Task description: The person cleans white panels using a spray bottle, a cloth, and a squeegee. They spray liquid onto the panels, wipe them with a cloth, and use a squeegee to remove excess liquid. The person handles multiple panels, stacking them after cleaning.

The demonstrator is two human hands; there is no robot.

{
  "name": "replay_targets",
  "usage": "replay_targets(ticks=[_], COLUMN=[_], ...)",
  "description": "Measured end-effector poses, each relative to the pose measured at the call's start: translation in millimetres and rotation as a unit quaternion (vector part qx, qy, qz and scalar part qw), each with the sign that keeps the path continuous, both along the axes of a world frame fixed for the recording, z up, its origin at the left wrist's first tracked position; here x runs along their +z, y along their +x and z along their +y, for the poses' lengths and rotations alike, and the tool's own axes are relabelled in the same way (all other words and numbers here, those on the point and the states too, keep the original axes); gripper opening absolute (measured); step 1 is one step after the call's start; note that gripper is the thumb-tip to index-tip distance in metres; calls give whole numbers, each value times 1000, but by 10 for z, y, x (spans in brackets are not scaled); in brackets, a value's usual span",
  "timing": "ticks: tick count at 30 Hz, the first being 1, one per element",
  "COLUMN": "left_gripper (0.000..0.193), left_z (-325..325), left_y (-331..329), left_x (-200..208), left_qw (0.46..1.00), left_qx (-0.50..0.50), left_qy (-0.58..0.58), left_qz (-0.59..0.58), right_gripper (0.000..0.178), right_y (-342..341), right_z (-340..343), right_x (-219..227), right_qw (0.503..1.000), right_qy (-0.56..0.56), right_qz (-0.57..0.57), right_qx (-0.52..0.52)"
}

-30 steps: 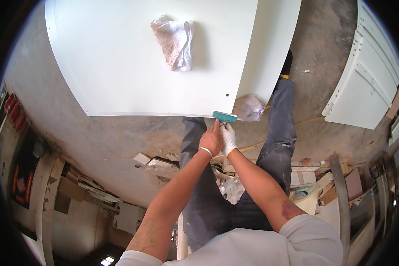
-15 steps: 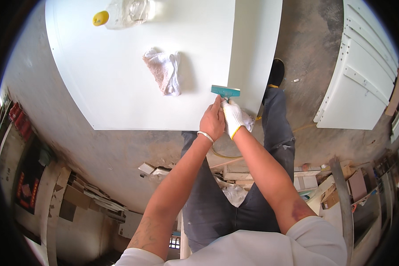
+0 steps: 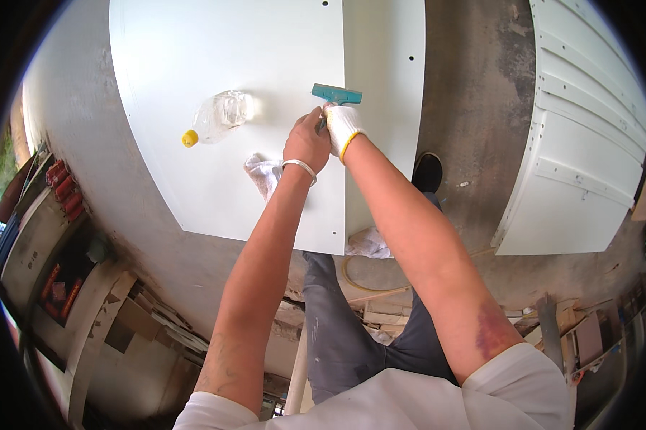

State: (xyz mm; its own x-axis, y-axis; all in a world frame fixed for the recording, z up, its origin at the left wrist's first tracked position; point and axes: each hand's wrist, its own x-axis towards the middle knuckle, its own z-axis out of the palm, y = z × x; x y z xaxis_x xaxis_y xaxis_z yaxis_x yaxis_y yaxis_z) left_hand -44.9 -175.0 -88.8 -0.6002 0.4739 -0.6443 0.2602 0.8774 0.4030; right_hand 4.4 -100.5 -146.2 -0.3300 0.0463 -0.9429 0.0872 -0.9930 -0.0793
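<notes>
A teal wide-bladed scraper (image 3: 336, 94) lies across the raised edge that runs along a white panel (image 3: 176, 64). My right hand (image 3: 344, 127), in a white knit glove with a yellow cuff, is closed round its handle. Beside it my bare left hand (image 3: 307, 145) also closes on the handle, its fingers partly hidden. Left of my hands, a crumpled white and pinkish cloth (image 3: 260, 174) rests on the panel, partly behind my left forearm. Farther left lies a clear plastic bottle (image 3: 219, 118) with a yellow cap, on its side.
Another white cloth (image 3: 368, 244) sits at the panel's near edge, close to my legs. White ribbed panels (image 3: 559, 201) stand on the right across the concrete floor (image 3: 473, 107). A hose (image 3: 355, 278) and wood scraps lie near my feet. Shelving and boards line the left.
Both hands have pushed the scraper farther from my body along the panel's edge. My view has shifted forward, so the bottle and cloth appear lower in it.
</notes>
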Motion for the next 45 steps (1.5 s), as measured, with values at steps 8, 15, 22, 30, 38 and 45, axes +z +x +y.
replay_targets(ticks=[8, 15, 22, 30, 38, 45], left_gripper=[59, 76, 69, 66, 60, 65], left_z=[595, 697, 230, 1061, 2692, 4015], left_y=[141, 270, 531, -143, -1117, -2041], left_x=[101, 19, -64, -152, -66, 126], left_qw=[991, 954, 957, 962, 960, 965], left_qx=[-38, -113, -126, -132, -128, -138], left_qy=[-108, -257, -237, -197, -186, -182], left_qz=[67, 106, 107, 139, 168, 130], right_gripper=[27, 29, 43, 33, 37, 42], right_y=[96, 765, 2871, 4717, 4017, 2480], right_z=[558, 571, 947, 1946, 3007, 4042], right_x=[-15, 73, 34, 603, 839, 967], right_qw=[990, 966, 991, 954, 957, 966], right_qy=[-133, -162, -49, 23, 25, 62], right_qz=[50, 160, -11, -234, -252, -152], right_qx=[-20, 120, 123, 185, 143, 202])
